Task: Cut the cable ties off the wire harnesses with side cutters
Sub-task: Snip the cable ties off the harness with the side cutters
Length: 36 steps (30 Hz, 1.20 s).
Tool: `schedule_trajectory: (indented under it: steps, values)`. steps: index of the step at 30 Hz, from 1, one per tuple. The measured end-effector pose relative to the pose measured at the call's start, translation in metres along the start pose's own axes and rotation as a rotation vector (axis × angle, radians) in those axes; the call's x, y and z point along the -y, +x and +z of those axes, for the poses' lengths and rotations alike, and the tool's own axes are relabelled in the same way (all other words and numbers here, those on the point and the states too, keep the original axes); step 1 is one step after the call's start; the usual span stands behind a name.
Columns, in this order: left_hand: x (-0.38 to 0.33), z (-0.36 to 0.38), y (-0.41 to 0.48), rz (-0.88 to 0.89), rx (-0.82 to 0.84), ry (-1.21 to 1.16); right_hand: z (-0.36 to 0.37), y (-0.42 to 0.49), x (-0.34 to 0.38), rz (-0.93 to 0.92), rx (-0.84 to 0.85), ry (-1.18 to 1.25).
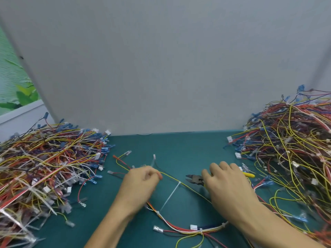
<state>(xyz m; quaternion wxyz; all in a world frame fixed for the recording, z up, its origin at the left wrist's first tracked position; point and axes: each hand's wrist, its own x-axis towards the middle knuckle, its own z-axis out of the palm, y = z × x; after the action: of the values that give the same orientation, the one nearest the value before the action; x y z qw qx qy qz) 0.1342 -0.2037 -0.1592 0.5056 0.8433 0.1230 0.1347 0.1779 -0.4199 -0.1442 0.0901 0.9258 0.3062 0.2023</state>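
Observation:
A wire harness point(180, 228) of red, white and yellow wires lies on the green mat between my hands. My left hand point(139, 187) pinches its yellow and red wires near the upper end. A white cable tie point(172, 194) sits on the yellow wire, its long tail pointing down-left. My right hand point(231, 187) grips the side cutters point(194, 179), whose yellow handle end point(249, 174) sticks out to the right. The dark jaws are slightly apart and point left, a little above and right of the tie's head. More white ties point(200, 230) bind the harness near the front.
A big pile of wire harnesses point(46, 158) covers the left of the green mat point(172, 145); a second, taller pile point(290, 145) fills the right. A grey partition wall point(161, 68) stands behind. Loose terminals lie near the front left point(69, 223).

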Motion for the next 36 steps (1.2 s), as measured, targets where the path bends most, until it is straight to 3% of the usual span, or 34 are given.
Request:
schedule_trajectory:
  steps: [3,7,14,18,28,36]
  values:
    - [0.001,0.014,-0.002,0.246,0.088,0.476,0.005,-0.005,0.003,-0.038,-0.033,-0.013]
    - [0.002,0.027,0.008,0.353,0.183,0.683,0.01,-0.007,0.007,-0.054,-0.059,-0.01]
    - [0.008,0.033,0.016,0.368,0.178,0.468,0.014,-0.004,0.011,-0.048,-0.067,-0.035]
    - [0.014,0.025,0.014,0.413,0.157,0.486,0.016,-0.004,0.011,-0.064,-0.092,-0.052]
    - [0.018,0.024,0.014,0.325,0.134,0.337,0.02,0.003,0.016,-0.057,-0.118,-0.079]
    - [0.017,0.022,0.013,0.496,0.176,0.398,0.02,0.005,0.013,-0.019,-0.082,-0.022]
